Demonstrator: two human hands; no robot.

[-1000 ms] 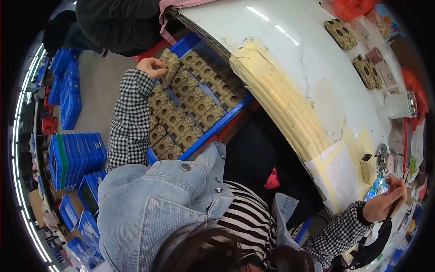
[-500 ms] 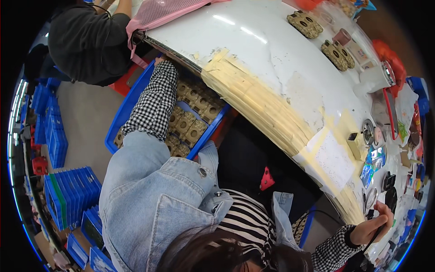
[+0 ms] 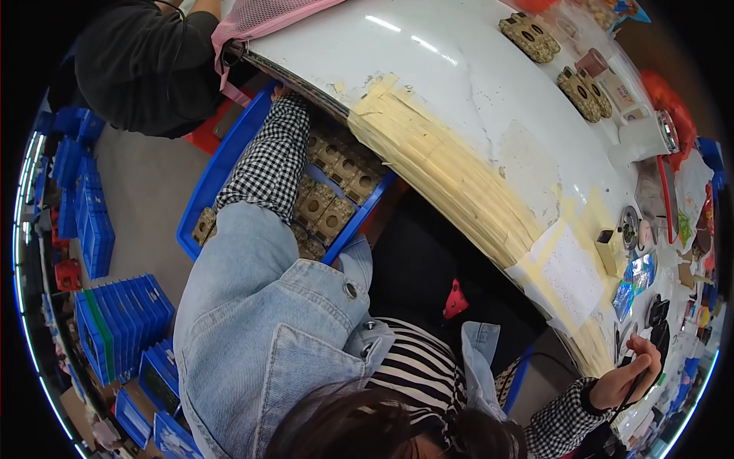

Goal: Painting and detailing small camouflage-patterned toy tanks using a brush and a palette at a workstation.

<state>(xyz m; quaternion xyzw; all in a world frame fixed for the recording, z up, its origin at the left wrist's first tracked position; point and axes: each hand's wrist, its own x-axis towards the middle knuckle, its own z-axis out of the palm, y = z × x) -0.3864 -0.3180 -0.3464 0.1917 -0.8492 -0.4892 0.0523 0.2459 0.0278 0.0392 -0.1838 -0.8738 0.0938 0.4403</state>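
My left arm, in a black-and-white checked sleeve, reaches across a blue crate point(image 3: 223, 167) to its far end. Only a bit of my left hand point(image 3: 278, 93) shows there, by the crate's far rim under the table edge; its fingers are hidden. In the crate lie rows of camouflage-patterned casings point(image 3: 331, 219) with round openings. At the right edge of the table, my right hand point(image 3: 628, 379) is curled around a slim black corded tool point(image 3: 659, 334), whose exact kind I cannot make out. A thin dark cord runs down past the palm.
A white table point(image 3: 459, 99) has tape point(image 3: 443, 183) along its edge. More camouflage casings point(image 3: 584, 94) and a pink mesh bag point(image 3: 267, 17) lie on it. Stacked blue crates point(image 3: 126, 321) stand on the floor at left. A person in dark clothing point(image 3: 145, 69) sits at far left.
The view has shifted slightly, so the table items appear farther right. My left arm has moved a little within the crate, uncovering a casing at its near left corner. My right hand keeps its grip.
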